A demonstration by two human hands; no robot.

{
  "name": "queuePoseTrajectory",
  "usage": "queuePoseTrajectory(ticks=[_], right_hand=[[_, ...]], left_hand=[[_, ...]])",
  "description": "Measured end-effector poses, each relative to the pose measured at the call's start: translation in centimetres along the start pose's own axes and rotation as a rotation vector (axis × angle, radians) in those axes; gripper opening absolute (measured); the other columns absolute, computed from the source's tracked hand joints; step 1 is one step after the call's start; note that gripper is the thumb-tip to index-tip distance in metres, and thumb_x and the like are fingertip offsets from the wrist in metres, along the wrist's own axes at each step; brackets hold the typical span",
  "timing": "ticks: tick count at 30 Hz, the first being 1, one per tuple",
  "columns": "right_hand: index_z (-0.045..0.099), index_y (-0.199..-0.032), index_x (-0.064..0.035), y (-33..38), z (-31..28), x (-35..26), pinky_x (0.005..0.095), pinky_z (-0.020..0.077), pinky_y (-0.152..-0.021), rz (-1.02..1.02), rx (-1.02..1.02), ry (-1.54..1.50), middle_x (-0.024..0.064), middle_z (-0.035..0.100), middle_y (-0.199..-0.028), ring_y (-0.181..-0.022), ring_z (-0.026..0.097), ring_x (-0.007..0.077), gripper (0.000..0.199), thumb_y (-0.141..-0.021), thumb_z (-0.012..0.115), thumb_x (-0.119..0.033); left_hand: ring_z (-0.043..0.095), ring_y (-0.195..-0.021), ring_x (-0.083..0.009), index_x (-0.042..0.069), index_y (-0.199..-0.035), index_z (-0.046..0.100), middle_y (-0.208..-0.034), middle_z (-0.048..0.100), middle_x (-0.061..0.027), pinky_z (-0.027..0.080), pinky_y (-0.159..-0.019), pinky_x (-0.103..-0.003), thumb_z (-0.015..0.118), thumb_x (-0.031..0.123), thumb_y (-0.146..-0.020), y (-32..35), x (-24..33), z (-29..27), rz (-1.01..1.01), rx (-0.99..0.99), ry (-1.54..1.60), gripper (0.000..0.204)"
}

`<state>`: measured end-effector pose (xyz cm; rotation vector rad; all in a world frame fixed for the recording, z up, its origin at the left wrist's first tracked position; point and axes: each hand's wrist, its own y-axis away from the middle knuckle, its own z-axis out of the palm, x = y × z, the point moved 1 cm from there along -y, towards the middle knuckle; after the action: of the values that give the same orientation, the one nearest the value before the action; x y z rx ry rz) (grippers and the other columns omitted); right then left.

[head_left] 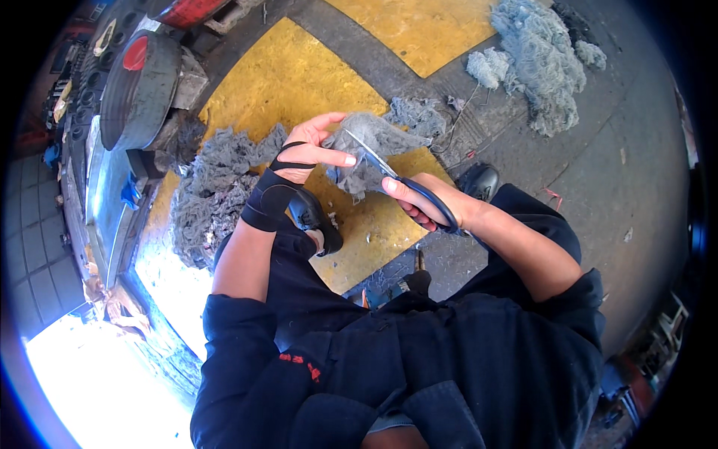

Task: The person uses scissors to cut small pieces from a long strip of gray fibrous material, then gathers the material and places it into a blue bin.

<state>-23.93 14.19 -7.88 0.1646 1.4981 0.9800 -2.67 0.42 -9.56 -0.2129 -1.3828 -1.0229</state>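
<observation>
In front of my knees, my left hand (314, 147) grips the edge of a clump of grey fibre (381, 137), its thumb pointing right. A black brace wraps that wrist. My right hand (430, 200) is closed around the black handles of a pair of scissors (385, 166). The metal blades point up and left, lying across the front of the clump near my left thumb. Whether the blades are parted is hard to make out. A larger heap of grey fibre (217, 191) lies on the floor beside my left forearm.
More pale fibre (546, 67) is piled on the floor at the far right, with a smaller tuft (416, 116) nearer. Yellow panels (292, 82) mark the dark floor. At the left stand a round metal drum (142, 93) and a bench. My shoes (479, 181) flank the work.
</observation>
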Motion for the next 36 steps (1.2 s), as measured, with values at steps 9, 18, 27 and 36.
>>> queuePoseTrajectory(ticks=[9,18,27,36], right_hand=[[0.043,-0.074,-0.0095,-0.1,0.1,0.3,0.0238,0.0341,-0.051,0.056,-0.088,-0.077,0.0014,0.042,-0.062,-0.051,0.041,0.0107,0.067,-0.085,0.034,-0.075],[0.039,-0.063,-0.0116,-0.5,0.4,0.8,0.0243,0.0325,-0.041,0.082,-0.036,-0.147,-0.0011,0.037,-0.056,-0.044,0.039,0.0101,0.075,-0.074,0.036,-0.085],[0.038,-0.061,-0.0124,-0.2,0.5,0.6,0.0248,0.032,-0.038,0.04,-0.077,-0.235,-0.0013,0.036,-0.054,-0.041,0.038,0.0102,0.072,-0.076,0.039,-0.083],[0.038,-0.064,-0.0105,-0.5,0.7,0.9,0.0251,0.0336,-0.04,0.049,-0.062,-0.193,0.0003,0.038,-0.054,-0.043,0.039,0.0103,0.066,-0.086,0.038,-0.072]], left_hand=[[0.06,-0.1,-0.0148,0.0,-0.131,0.048,-0.112,0.062,-0.0101,0.047,-0.088,-0.027,0.07,-0.011,-0.068,0.1,0.4,0.6,0.083,0.007,-0.047,0.067],[0.061,-0.096,-0.0137,0.001,-0.131,0.047,-0.108,0.064,-0.0096,0.048,-0.086,-0.026,0.07,-0.01,-0.069,0.1,0.5,1.5,0.021,0.018,-0.027,0.067],[0.06,-0.097,-0.0152,0.002,-0.136,0.038,-0.106,0.064,-0.011,0.046,-0.088,-0.027,0.071,-0.01,-0.068,0.1,0.8,1.2,0.06,-0.001,-0.008,0.076],[0.059,-0.097,-0.0154,0.003,-0.138,0.037,-0.106,0.064,-0.0108,0.044,-0.089,-0.026,0.074,-0.007,-0.066,0.5,0.9,1.6,-0.019,-0.046,-0.033,0.082]])
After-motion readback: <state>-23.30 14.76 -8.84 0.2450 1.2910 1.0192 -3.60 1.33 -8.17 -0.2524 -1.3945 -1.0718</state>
